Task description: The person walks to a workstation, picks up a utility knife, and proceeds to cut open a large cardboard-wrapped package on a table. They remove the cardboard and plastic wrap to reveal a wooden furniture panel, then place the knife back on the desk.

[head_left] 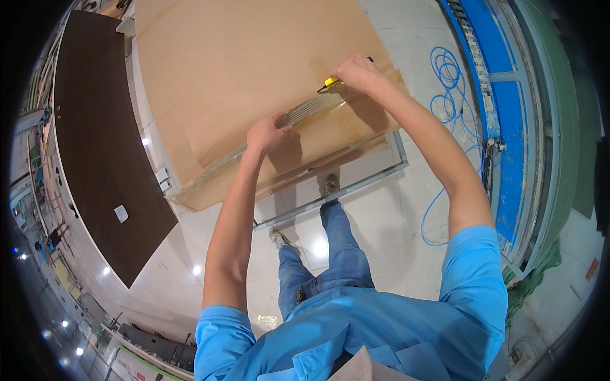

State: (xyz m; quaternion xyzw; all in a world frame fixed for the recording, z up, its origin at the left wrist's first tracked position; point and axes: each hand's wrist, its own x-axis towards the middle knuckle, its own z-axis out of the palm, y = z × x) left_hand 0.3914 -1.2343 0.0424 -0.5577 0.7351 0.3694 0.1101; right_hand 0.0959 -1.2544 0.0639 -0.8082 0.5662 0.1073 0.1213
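Note:
A large brown cardboard package (254, 70) lies before me, with shiny clear tape along its near edge. Near that edge the cardboard is parted, and ribbed, striped layers (311, 110) show in the opening. My right hand (359, 73) is closed round a yellow utility knife (330, 82), its tip down at the right end of the opening. At the opening's left end my left hand (267, 133) grips the cardboard edge with bent fingers. Part of its fingertips is hidden.
Below the package, a grey metal frame (330, 197) stands close to my feet. A dark brown panel (95, 140) with a white paper on it lies at left. Blue hose (447, 70) coils on the floor at right, beside blue machinery (511, 108).

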